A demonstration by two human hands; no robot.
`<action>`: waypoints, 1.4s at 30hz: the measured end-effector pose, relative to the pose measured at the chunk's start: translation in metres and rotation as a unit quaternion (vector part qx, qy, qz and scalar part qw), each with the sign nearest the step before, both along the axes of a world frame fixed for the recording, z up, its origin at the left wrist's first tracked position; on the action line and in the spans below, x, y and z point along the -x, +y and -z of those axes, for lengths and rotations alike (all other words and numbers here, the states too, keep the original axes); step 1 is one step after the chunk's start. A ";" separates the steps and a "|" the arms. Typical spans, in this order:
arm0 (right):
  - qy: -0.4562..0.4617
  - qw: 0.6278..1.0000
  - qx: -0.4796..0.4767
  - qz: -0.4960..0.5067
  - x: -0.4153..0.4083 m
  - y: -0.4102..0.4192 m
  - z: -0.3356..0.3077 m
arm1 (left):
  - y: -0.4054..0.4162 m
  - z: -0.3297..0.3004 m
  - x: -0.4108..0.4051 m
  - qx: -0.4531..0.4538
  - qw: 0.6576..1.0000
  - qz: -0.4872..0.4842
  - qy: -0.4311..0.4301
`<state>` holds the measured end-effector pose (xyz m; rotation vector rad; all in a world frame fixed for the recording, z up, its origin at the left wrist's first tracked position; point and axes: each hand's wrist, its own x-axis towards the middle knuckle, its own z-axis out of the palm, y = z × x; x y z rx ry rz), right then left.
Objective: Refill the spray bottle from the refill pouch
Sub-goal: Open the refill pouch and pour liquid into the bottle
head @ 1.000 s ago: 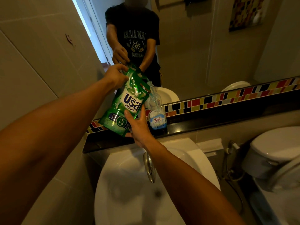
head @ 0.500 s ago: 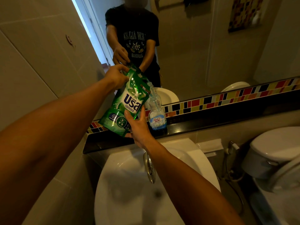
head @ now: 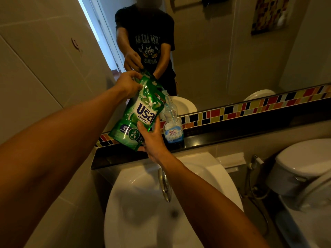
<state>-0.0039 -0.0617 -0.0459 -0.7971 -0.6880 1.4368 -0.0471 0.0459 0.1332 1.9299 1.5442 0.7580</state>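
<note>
Above the sink [head: 206,169], the black ledge [head: 232,135] carries the uncapped spray bottle [head: 172,126]. My left hand [head: 128,85] pinches the green refill pouch [head: 139,115] at its top, tilted over the bottle's neck; my right hand [head: 152,140] cups its base, fingers spread. If the floppy pouch buckles or I squeeze hard, I reckon liquid misses that narrow mouth.

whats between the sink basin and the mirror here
In the head view, a dark ledge runs along the wall behind the sink basin, with a strip of multicoloured mosaic tile above it under the mirror. The clear bottle stands on that ledge.
</note>
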 end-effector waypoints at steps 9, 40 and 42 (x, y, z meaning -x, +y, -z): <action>-0.005 1.000 0.004 0.000 0.000 0.001 0.002 | 0.003 0.002 0.000 0.001 1.000 0.001 -0.002; -0.182 0.982 -0.039 0.032 -0.049 0.000 0.050 | 0.004 0.088 0.024 0.021 0.982 -0.067 -0.175; -0.204 0.978 -0.039 0.033 -0.052 -0.002 0.053 | 0.002 0.096 0.025 0.034 0.978 -0.075 -0.194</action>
